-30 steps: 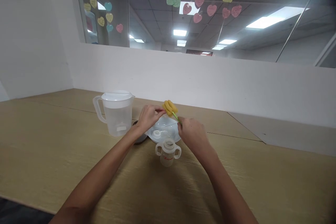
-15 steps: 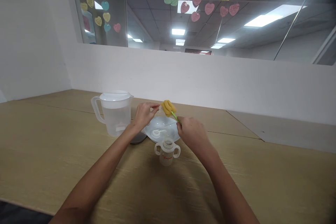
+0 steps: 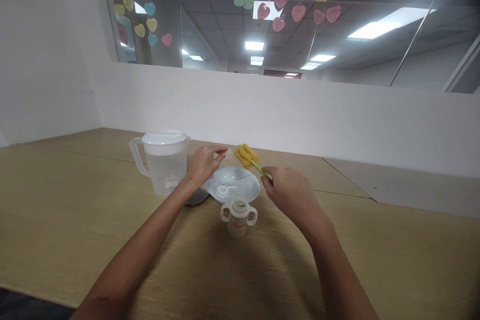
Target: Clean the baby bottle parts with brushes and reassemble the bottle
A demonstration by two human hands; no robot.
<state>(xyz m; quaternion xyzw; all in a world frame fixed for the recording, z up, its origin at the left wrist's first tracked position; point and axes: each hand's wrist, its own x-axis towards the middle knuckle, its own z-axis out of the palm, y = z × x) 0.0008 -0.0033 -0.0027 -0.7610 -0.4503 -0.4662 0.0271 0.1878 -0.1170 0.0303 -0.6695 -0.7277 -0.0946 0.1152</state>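
Observation:
My right hand (image 3: 287, 190) grips the green handle of a yellow sponge brush (image 3: 247, 155), its head raised above the right rim of a pale bowl (image 3: 242, 187). Above the bowl's left side, my left hand (image 3: 206, 162) pinches a small clear piece (image 3: 228, 153), which looks like a bottle nipple. A white ring-shaped cap (image 3: 222, 191) lies inside the bowl. In front of the bowl an uncapped bottle with two handles (image 3: 237, 222) stands upright, red print on its side.
A lidded clear pitcher (image 3: 167, 162) holding water stands left of the bowl. A dark round disc (image 3: 197, 197) lies between them on the wooden table (image 3: 75, 210). Behind is a white wall with a window bearing heart-shaped notes.
My right hand has moved right with the brush, so the sponge head is now apart from the clear piece. My left hand has hardly moved.

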